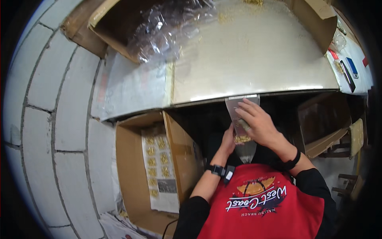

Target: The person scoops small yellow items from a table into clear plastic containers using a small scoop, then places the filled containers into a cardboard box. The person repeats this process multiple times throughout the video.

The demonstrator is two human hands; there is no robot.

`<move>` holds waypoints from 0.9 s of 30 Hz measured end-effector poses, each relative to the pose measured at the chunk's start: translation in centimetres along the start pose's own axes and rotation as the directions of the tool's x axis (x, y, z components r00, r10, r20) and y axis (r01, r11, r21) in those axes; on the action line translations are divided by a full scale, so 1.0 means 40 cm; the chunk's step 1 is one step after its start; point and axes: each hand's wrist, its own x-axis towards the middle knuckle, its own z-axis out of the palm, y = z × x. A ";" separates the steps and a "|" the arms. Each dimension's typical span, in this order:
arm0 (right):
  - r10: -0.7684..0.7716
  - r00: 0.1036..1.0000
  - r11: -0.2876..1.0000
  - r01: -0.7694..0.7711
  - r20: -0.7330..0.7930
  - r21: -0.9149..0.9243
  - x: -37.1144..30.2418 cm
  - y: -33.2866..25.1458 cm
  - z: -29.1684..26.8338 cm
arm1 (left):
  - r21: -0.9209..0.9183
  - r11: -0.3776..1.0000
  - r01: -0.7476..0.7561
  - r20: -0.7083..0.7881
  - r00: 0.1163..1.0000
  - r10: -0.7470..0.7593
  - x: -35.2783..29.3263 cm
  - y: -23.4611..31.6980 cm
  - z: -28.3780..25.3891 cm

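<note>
A narrow grey chute [234, 106] slopes down toward me from the front edge of the table. My right hand [258, 123] lies over it, fingers stretched out and apart. Small gold-coloured pieces [242, 139] are bunched low on the chute, just under the right palm. At the chute's left side is my left hand [228, 140], its fingers curled in behind the chute and mostly hidden. It seems to grip something beside the gold pieces, but I cannot make out what.
The metal-topped table [254, 59] carries a loose gold heap [253, 2] and a carton with clear plastic packaging [163, 34]. Left of me, an open cardboard box [177, 147] holds several gold-filled packs [151, 161]. A blue object [352, 67] lies at right, above a wooden stool [355, 137].
</note>
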 end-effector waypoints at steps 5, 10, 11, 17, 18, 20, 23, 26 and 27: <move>0.142 0.989 0.965 -0.146 0.035 0.219 -0.110 0.043 -0.060 | -0.032 0.994 0.106 0.034 0.994 -0.105 -0.029 -0.023 0.001; 0.270 0.940 0.904 -0.321 0.208 0.281 -0.203 0.074 -0.074 | -0.002 0.986 0.169 0.141 0.976 -0.167 -0.084 -0.039 -0.012; 0.263 0.944 0.906 -0.312 0.198 0.286 -0.218 0.075 -0.071 | 0.082 0.982 0.170 0.225 0.957 -0.185 -0.094 -0.033 -0.024; 0.168 0.986 0.911 -0.159 0.010 0.380 -0.229 0.029 -0.035 | 0.101 0.994 0.043 0.244 0.968 -0.067 -0.170 0.059 0.078; 0.165 0.986 0.910 -0.161 0.023 0.382 -0.229 0.020 -0.031 | 0.123 0.992 -0.008 0.238 0.971 -0.022 -0.178 0.071 0.094; 0.196 0.980 0.903 -0.168 -0.032 0.394 -0.223 0.022 -0.029 | 0.103 0.993 -0.059 0.259 0.965 0.030 -0.194 0.093 0.129; 0.385 0.919 0.721 -0.360 0.089 0.592 -0.202 0.037 -0.054 | 0.031 0.996 -0.087 0.322 0.944 0.072 -0.220 0.111 0.169; 0.457 0.858 0.472 -0.458 0.236 0.753 -0.196 0.052 -0.044 | 0.109 0.984 -0.141 0.336 0.937 0.097 -0.231 0.110 0.189; 0.433 0.859 0.449 -0.468 0.274 0.761 -0.195 0.062 -0.032 | 0.153 0.977 -0.146 0.310 0.946 0.092 -0.229 0.107 0.189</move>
